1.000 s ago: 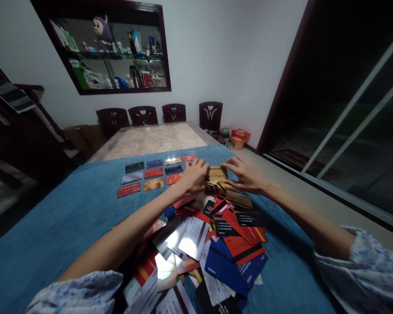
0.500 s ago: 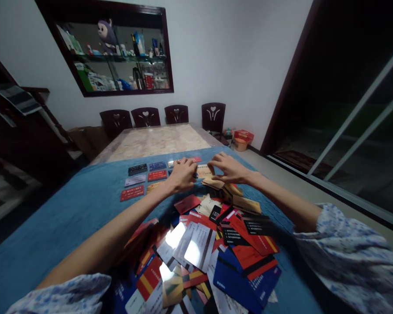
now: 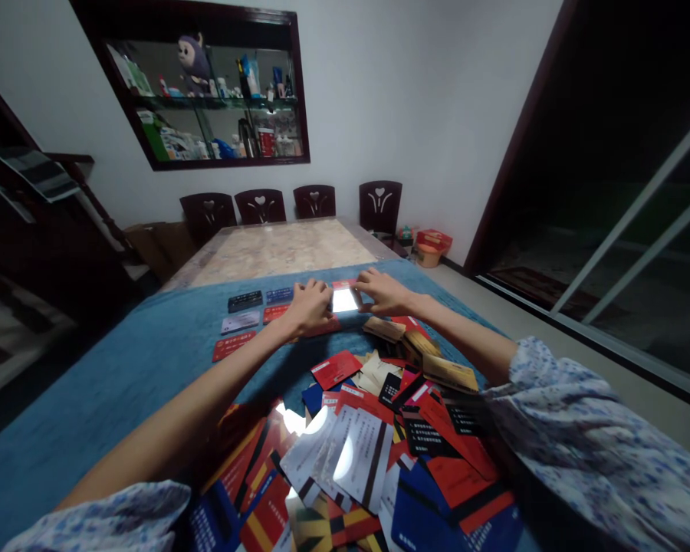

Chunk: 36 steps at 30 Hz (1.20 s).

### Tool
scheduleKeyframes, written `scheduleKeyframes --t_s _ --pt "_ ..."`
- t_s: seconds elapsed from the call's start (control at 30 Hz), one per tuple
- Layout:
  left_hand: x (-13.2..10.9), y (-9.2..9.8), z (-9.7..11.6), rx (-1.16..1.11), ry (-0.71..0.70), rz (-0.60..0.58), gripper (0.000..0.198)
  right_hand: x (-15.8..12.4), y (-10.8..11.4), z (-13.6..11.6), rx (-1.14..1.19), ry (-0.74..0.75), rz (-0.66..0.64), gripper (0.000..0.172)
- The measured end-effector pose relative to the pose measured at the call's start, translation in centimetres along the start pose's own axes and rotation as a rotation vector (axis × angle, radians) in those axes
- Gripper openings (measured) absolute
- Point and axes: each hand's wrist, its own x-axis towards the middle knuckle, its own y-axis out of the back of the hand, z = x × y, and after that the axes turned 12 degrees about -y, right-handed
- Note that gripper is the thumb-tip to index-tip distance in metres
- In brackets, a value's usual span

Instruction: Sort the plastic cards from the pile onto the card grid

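Note:
Both my hands reach far forward over a blue cloth (image 3: 120,368). My left hand (image 3: 309,303) rests with curled fingers on the left edge of a shiny card (image 3: 346,300) that glares white. My right hand (image 3: 381,290) pinches the same card's right edge. The card lies at the right end of a grid of cards (image 3: 253,316) laid in neat rows. A messy pile of cards (image 3: 379,437), red, blue, black and gold, lies between my forearms, nearer to me.
Beyond the cloth the marble tabletop (image 3: 276,249) is bare, with several dark chairs (image 3: 313,201) along its far side. A wall shelf (image 3: 212,84) holds bottles and a plush toy. A sliding glass door (image 3: 638,222) is at the right.
Both hands moved forward, away from the gold cards at the pile's edge, out to the row of laid cards. A shiny card now lies between them at the row's right end.

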Motion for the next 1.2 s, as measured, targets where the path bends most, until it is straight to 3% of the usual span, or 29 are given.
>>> scheduleKeyframes --t_s 0.27,0.63,0.8,1.2 --pt "0.3 -1.6 -2.8 0.002 0.041 -0.007 0.033 2.7 -0.2 -1.2 -0.011 -0.015 -0.057 0.033" --pt "1.0 -2.8 -5.8 -0.035 0.116 -0.014 0.024 6.5 -1.0 -1.9 -0.041 -0.013 -0.098 0.022" --pt "1.8 -3.4 -6.9 -0.014 0.137 -0.026 0.029 8.4 -2.0 -1.5 -0.049 -0.031 -0.114 0.031" --pt "3.4 -3.9 -8.9 -0.011 0.189 -0.081 0.025 11.7 -3.3 -1.7 -0.075 -0.074 -0.161 0.034"
